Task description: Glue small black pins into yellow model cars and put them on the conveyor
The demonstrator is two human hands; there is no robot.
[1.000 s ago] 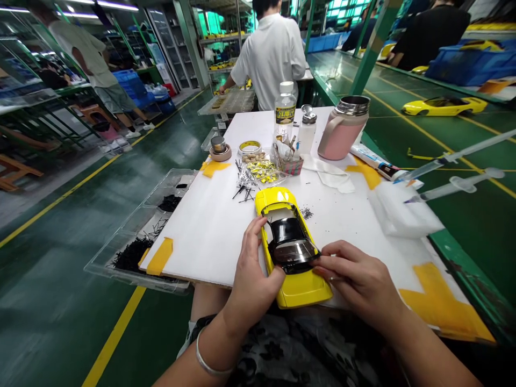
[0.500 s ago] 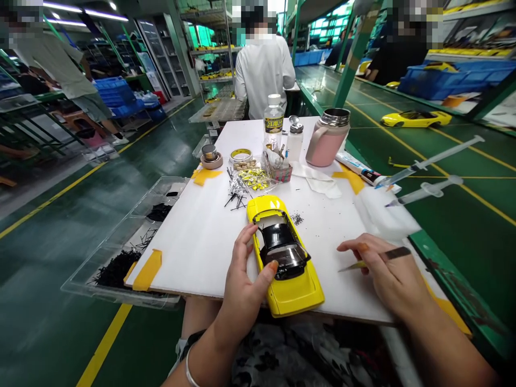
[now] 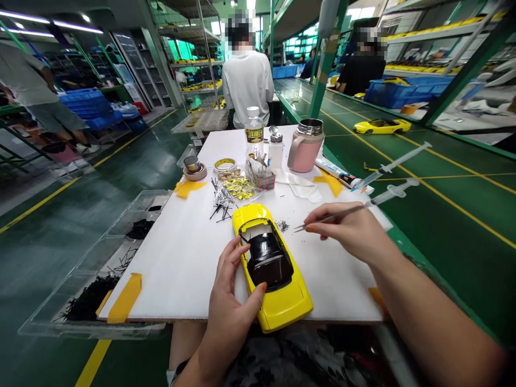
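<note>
On the white foam board (image 3: 173, 269), the yellow model car body (image 3: 284, 306) lies with its long axis running from 11 to 5 o'clock, clasped by the left hand (image 3: 229, 306). The right hand (image 3: 342, 228), at its 2 o'clock side, pinches a slender pointed tool (image 3: 330, 217), tip just off the car.
</note>
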